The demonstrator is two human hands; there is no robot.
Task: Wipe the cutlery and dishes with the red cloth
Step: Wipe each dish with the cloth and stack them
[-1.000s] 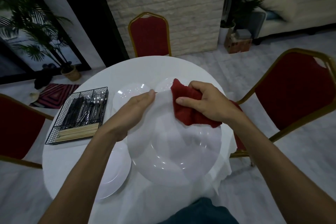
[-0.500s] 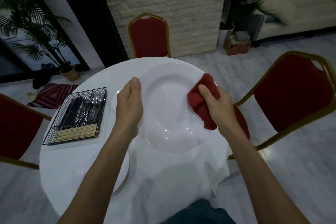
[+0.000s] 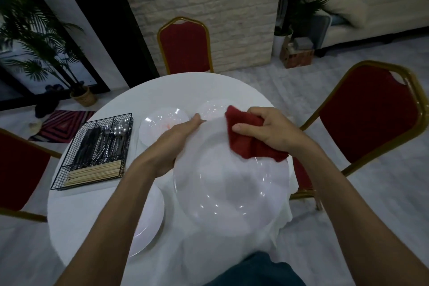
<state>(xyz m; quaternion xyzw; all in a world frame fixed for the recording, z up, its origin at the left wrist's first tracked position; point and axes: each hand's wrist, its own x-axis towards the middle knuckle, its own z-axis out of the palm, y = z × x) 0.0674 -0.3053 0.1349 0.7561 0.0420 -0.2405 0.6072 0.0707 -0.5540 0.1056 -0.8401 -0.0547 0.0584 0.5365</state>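
With only your left hand (image 3: pixel 173 144) gripping the plate (image 3: pixel 232 183) by its edge, hard rubbing from your right hand (image 3: pixel 272 133), which clutches the red cloth (image 3: pixel 249 146), could tip it loose.

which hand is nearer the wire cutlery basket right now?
Left. The left hand holds the plate by its left rim, just right of the basket. The right hand presses the red cloth on the plate's far rim, farther right.
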